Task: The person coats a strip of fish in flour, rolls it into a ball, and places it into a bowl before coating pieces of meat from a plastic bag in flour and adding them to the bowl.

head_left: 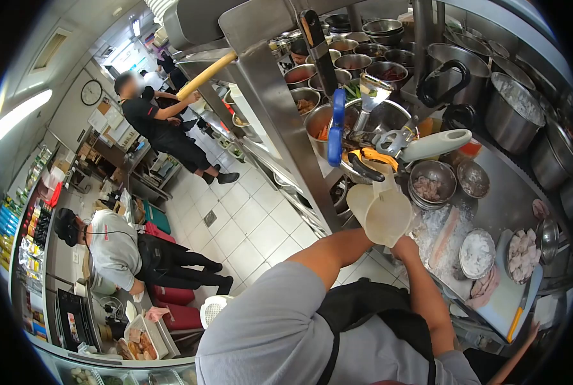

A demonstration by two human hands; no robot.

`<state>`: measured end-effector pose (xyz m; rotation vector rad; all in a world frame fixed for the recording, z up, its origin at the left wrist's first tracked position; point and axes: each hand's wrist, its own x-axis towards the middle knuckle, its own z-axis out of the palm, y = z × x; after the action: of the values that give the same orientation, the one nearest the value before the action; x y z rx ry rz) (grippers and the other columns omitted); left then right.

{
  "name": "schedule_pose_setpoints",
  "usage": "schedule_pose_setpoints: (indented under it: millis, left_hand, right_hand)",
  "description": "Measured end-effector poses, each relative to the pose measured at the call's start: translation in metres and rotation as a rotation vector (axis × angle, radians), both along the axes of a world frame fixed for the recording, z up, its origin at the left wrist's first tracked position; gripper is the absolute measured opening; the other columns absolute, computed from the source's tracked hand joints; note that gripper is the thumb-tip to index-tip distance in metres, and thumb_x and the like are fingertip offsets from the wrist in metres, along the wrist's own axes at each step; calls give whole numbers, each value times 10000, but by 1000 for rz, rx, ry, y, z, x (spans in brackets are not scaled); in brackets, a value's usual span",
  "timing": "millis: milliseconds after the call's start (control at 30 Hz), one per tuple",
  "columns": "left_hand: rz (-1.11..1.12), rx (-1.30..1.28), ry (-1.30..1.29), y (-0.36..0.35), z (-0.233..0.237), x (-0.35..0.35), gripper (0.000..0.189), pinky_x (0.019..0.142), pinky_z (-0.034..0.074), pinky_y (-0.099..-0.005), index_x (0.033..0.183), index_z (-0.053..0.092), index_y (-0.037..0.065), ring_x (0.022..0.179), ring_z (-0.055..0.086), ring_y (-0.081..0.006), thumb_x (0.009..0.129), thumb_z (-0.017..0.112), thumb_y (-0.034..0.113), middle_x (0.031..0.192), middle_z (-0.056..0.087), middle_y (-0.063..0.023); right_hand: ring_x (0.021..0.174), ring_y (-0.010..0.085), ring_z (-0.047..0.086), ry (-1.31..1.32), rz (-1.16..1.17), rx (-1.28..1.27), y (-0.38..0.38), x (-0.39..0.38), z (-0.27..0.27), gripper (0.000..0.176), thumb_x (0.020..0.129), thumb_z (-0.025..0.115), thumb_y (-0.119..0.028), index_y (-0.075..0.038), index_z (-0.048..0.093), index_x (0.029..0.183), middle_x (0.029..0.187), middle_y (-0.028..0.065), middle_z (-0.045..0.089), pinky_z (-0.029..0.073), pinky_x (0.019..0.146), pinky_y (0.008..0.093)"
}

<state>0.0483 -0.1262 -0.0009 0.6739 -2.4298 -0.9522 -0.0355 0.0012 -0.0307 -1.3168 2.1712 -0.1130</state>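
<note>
My left hand is hidden behind a translucent plastic jug; only the forearm shows, reaching up to the jug's left side. Close under the jug's lower right edge is my right hand, with its fingers mostly hidden, so its grip cannot be made out. White powder lies on the worktop to the right of that hand, with a long pale strip of food on it. Near it stand a metal bowl of white powder and a metal bowl of meat pieces.
Tools with blue, orange and grey handles hang above the jug. Behind are several metal pots. At right are a tray of pale pieces and an orange-handled knife. Two people stand at left; another person's forearm shows lower right.
</note>
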Motion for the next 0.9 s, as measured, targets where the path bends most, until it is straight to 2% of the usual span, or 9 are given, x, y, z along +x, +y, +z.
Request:
schedule_pose_setpoints:
  millis: [67, 267, 667, 767, 833, 867, 900]
  left_hand:
    - [-1, -3, -1, 0, 0, 0, 200, 762, 512, -411, 945, 639, 42, 847, 637, -282, 864, 583, 216, 938, 648, -139]
    - [4, 1, -4, -6, 1, 5, 193, 752, 514, -410, 928, 643, 38, 831, 641, -282, 862, 582, 209, 919, 652, -140]
    - [20, 1, 6, -34, 4, 19, 183, 733, 517, -410, 894, 650, 30, 798, 647, -280, 858, 580, 195, 882, 660, -141]
    - [21, -5, 13, -54, 3, 28, 181, 728, 518, -409, 886, 652, 28, 790, 649, -280, 858, 580, 191, 873, 662, -141]
    - [13, -1, 14, -72, 2, 30, 180, 725, 518, -409, 880, 653, 26, 785, 650, -280, 857, 579, 189, 866, 663, -141]
    - [10, 9, 14, -81, 2, 29, 180, 723, 518, -409, 877, 654, 26, 782, 651, -280, 857, 579, 188, 863, 664, -141]
    - [5, 21, 15, -88, 2, 31, 179, 722, 519, -409, 875, 654, 25, 779, 651, -279, 856, 579, 187, 860, 664, -141]
  right_hand:
    - [1020, 412, 674, 4, 1, -6, -1, -1, -3, 746, 791, 568, -208, 39, 337, 1456, 1098, 280, 680, 527, 897, 473]
    - [1040, 402, 670, -22, -56, 30, 2, 7, 30, 725, 801, 554, -214, 62, 356, 1441, 1123, 276, 675, 524, 909, 459]
    - [1088, 395, 651, -23, -39, 29, 4, 6, 30, 550, 827, 565, -195, 34, 478, 1320, 1154, 275, 664, 508, 936, 464]
    - [1085, 401, 649, -39, -21, 3, 2, 1, 11, 551, 816, 589, -194, 15, 483, 1315, 1140, 275, 666, 505, 932, 480]
    - [1075, 412, 649, -49, -71, 19, 8, 6, 46, 557, 813, 594, -196, -4, 483, 1324, 1135, 267, 670, 502, 933, 492]
    - [1055, 423, 653, -47, -63, -67, 11, 2, 41, 506, 817, 595, -206, -9, 518, 1276, 1123, 257, 677, 507, 923, 496]
    - [975, 451, 656, -23, -121, -204, 14, 0, 35, 396, 839, 618, -266, 33, 584, 1098, 1034, 282, 678, 520, 861, 525]
